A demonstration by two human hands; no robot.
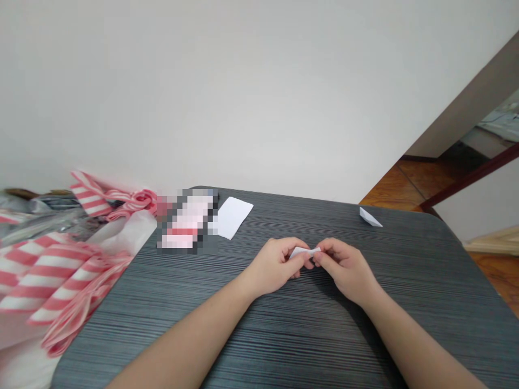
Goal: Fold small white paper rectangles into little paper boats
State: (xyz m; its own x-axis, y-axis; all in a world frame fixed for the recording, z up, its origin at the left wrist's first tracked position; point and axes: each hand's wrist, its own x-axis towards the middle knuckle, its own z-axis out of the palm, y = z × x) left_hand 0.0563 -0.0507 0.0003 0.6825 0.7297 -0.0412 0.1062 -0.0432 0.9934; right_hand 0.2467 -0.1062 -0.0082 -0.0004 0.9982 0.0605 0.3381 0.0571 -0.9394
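Observation:
A small folded piece of white paper (303, 252) is pinched between both my hands over the middle of the dark striped table (284, 335). My left hand (276, 266) curls round its left end, fingers closed on it. My right hand (345, 268) grips its right end with thumb and fingertips. Both wrists rest on the table top. Most of the paper is hidden by my fingers.
A flat white sheet (234, 216) lies at the table's far edge beside a blurred pink and white object (187, 221). A small folded white paper shape (370, 217) sits at the far right. Red and white striped bags (60, 270) pile up at the left. A white wall stands behind.

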